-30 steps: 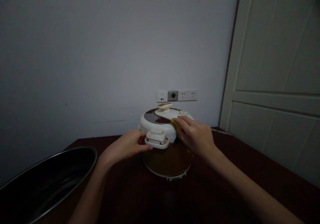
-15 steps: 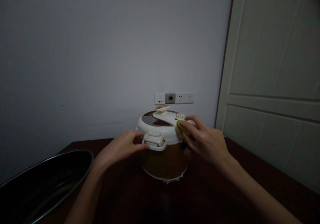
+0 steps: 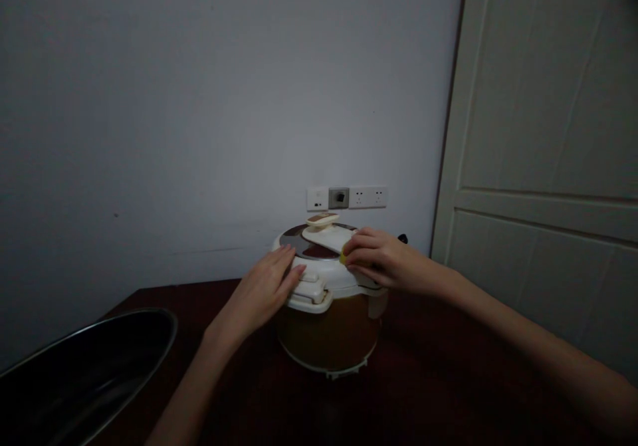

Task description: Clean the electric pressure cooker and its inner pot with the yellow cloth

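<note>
As left hand [image 3: 264, 291] lies open on cooker [image 3: 329, 330] rim, right hand [image 3: 383, 261] pinches a sponge [image 3: 343, 258]. Basin [image 3: 100, 366] hugs left edge of table [image 3: 438, 379].

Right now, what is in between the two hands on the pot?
The head view shows the lid's cream handle bar and dark shiny top between the left hand and the right hand, which holds a small yellow thing.

Bare table [image 3: 423, 386] fronts the cooker [image 3: 329, 333]; a basin [image 3: 100, 366] blocks the left.
</note>
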`<action>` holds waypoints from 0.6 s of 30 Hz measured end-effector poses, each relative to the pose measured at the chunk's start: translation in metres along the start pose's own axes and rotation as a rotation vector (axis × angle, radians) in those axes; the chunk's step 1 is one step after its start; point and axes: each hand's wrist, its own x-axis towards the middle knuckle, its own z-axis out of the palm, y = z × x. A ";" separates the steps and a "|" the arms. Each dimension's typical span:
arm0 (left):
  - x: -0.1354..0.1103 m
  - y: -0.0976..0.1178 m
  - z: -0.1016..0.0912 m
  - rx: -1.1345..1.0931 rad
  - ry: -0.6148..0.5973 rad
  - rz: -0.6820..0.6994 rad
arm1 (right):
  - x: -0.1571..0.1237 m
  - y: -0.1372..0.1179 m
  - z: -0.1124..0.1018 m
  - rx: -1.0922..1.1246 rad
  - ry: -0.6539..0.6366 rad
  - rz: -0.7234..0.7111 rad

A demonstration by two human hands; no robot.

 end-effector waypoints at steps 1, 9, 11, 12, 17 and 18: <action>0.001 -0.002 0.000 -0.015 -0.006 -0.009 | -0.003 -0.001 -0.002 0.032 -0.013 -0.024; 0.005 -0.004 -0.005 -0.131 0.020 -0.043 | -0.004 -0.002 0.006 -0.121 0.001 0.031; 0.005 -0.003 -0.006 -0.153 0.023 -0.045 | 0.000 -0.005 0.009 -0.198 0.017 0.063; 0.006 -0.003 -0.006 -0.167 0.023 -0.044 | 0.001 -0.007 0.009 -0.225 0.019 0.069; 0.007 -0.005 -0.007 -0.218 0.022 -0.050 | -0.005 -0.011 0.006 -0.239 0.019 0.055; 0.007 -0.005 -0.007 -0.220 0.021 -0.050 | -0.009 -0.011 0.005 -0.225 0.022 0.055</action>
